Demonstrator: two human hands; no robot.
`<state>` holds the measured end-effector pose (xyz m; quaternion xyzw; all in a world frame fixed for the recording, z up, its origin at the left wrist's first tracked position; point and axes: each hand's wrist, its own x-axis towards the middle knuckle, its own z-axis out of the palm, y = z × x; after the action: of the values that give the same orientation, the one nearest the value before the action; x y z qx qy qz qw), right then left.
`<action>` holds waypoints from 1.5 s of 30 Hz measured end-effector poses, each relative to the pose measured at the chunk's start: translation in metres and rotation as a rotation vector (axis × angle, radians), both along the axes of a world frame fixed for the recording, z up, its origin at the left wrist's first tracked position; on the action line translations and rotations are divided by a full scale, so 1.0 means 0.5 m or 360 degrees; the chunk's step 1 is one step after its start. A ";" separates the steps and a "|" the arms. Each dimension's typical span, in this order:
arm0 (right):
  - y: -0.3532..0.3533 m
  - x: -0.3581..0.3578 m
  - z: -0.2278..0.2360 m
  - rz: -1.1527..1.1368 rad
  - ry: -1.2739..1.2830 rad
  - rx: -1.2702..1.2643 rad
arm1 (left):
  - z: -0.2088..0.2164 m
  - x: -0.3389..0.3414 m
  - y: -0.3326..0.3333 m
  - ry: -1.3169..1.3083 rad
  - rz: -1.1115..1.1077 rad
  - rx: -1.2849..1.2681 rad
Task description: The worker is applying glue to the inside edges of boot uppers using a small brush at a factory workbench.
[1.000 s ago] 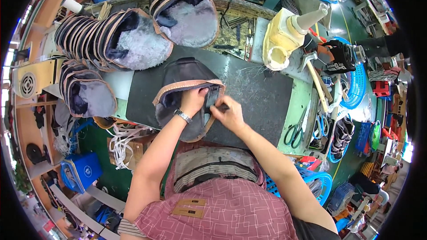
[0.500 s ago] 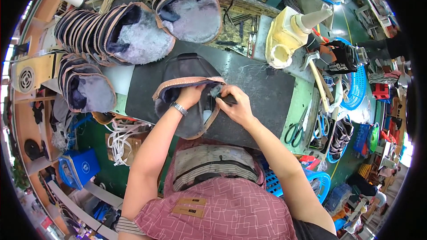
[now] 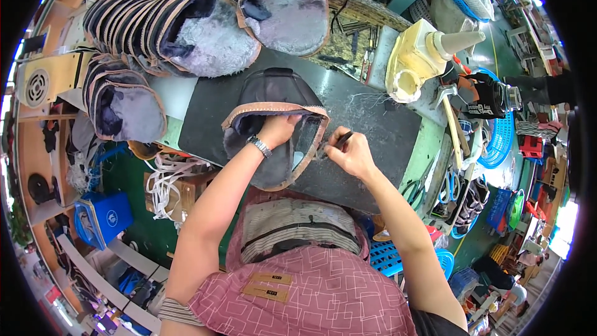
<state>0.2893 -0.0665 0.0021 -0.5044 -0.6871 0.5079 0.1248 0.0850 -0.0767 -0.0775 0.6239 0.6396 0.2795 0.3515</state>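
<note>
On the dark work mat (image 3: 379, 155) in front of me lies a black leather slipper upper (image 3: 280, 90) with a tan stitched edge. My left hand (image 3: 278, 132), with a metal-banded watch at the wrist, reaches into its opening. Its fingers are closed on the material beneath the stitched rim. My right hand (image 3: 352, 154) is just right of the slipper's tan side edge, apart from it. Gripped in it is a slim dark-handled tool (image 3: 343, 140); its working end is too small and blurred to make out.
Fluffy grey-lined slippers stand in a long stack (image 3: 214, 40), a shorter stack (image 3: 134, 112) and a back group (image 3: 289, 18). To the right are a yellowish machine part (image 3: 413, 56) with a pale cone, a hammer (image 3: 450, 118) and blue-handled scissors (image 3: 444, 180). Loose thread lies on the mat.
My right hand has moved right and slightly down, away from the slipper's edge, with the tool still in it. My left hand stays in the opening. The whole view has shifted slightly.
</note>
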 end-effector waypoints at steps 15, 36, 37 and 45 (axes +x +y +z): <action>-0.016 -0.072 -0.087 -0.0322 0.0699 0.0031 | 0.004 -0.035 0.005 -0.0330 -0.0010 -0.0321; 0.076 0.167 0.033 -0.1004 0.0930 -0.0021 | 0.006 0.070 0.038 0.0619 -0.0245 0.0543; 0.068 0.143 0.037 -0.0983 0.0961 -0.0060 | 0.014 0.063 0.054 0.0487 -0.0254 0.0242; 0.027 -0.047 -0.068 -0.0409 0.0673 0.0713 | 0.043 0.048 0.135 0.0622 -0.0210 -0.0233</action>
<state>0.2659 -0.0530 -0.0317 -0.4304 -0.6713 0.4177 0.4355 0.1092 -0.0093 -0.0559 0.6795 0.6719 0.0825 0.2828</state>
